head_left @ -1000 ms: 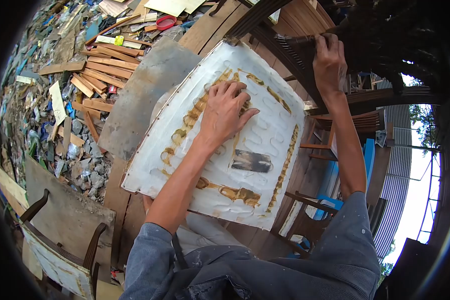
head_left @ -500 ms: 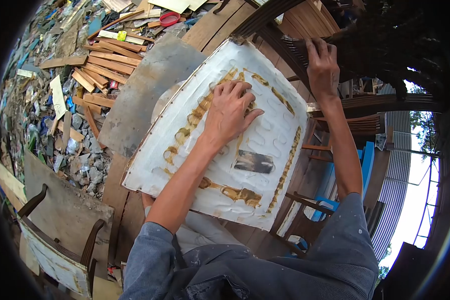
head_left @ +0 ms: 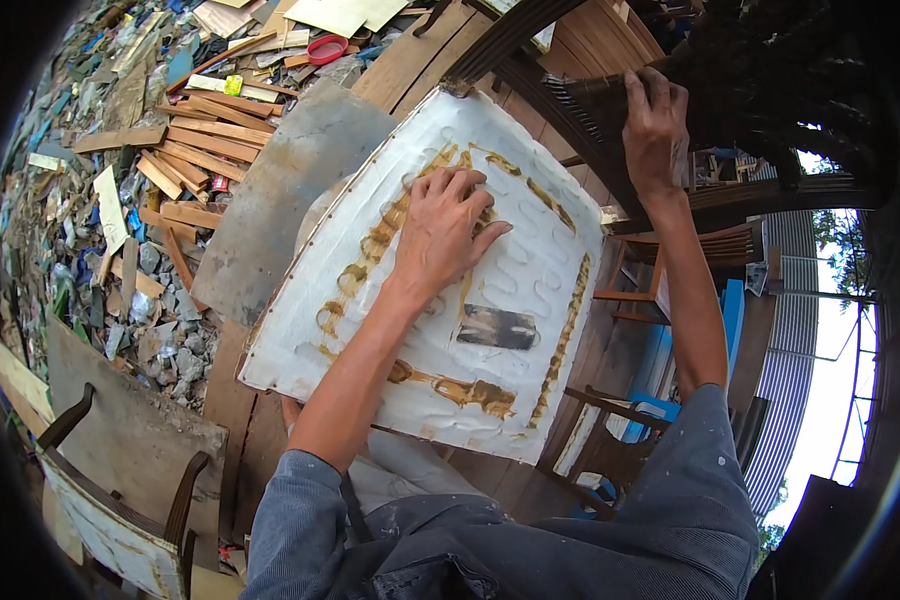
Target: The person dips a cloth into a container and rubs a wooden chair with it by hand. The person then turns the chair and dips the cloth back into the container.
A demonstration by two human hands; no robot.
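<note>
As the left forearm slants up and to the right from its rolled grey sleeve (head_left: 305, 500), the left hand (head_left: 442, 220) lies palm down on a white chair seat (head_left: 530, 260), back of the hand toward the head camera. Its fingers are bent at the knuckles and close together, and the thumb stands well apart from them, pointing right. That grip is released, merely resting on the surface.

The seat lies tilted in front of the lap, its edge lined with fasteners, its face marked by brown stains and a dark rectangular patch (head_left: 497, 327). It is joined to a dark wooden chair frame (head_left: 595, 130) along its upper side.

The right forearm climbs more steeply from its sleeve (head_left: 705, 470), leaning slightly left, to the right hand (head_left: 658, 135), raised near the frame's ridged slats. The wrist is nearly straight and the fingers are curled forward and to the left, tips against dark wood or just beside it; whether this grip is clenched on anything cannot be told in the shadow.

Wood strips (head_left: 205, 140) and rubble (head_left: 175, 345) lie to the left; another chair (head_left: 120, 520) stands at lower left.
</note>
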